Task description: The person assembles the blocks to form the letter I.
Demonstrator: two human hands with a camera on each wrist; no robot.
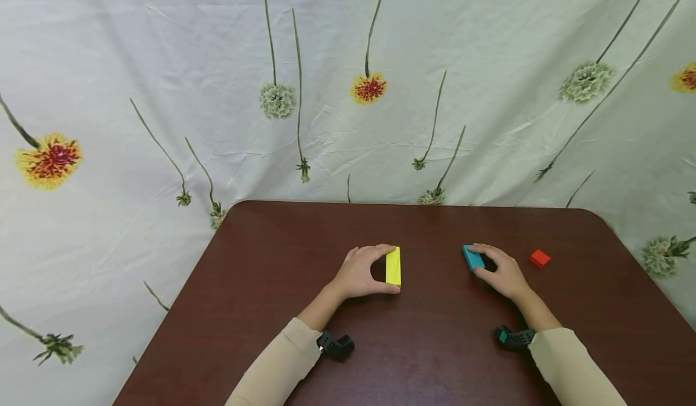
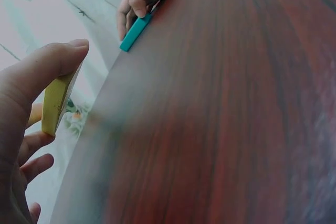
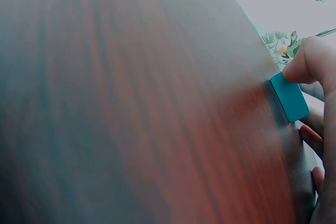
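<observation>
A yellow rectangular block point(image 1: 393, 267) is pinched lengthwise by my left hand point(image 1: 360, 274), thumb at the near end and fingertips at the far end. In the left wrist view the block point(image 2: 55, 103) shows between thumb and fingers, the other fingers spread below. To the right, my right hand point(image 1: 504, 275) grips a blue rectangular block point(image 1: 472, 257) between thumb and fingers. The right wrist view shows the thumb on one end of this block point(image 3: 290, 98), close over the table. Just right of that hand lies a small red block point(image 1: 540, 258).
The dark brown wooden table point(image 1: 429, 333) has rounded far corners. A white flower-printed cloth point(image 1: 326, 37) hangs behind it and along its sides. Dark bands, one on the left wrist point(image 1: 336, 345) and one on the right wrist point(image 1: 513, 337), sit below the sleeves' cuffs.
</observation>
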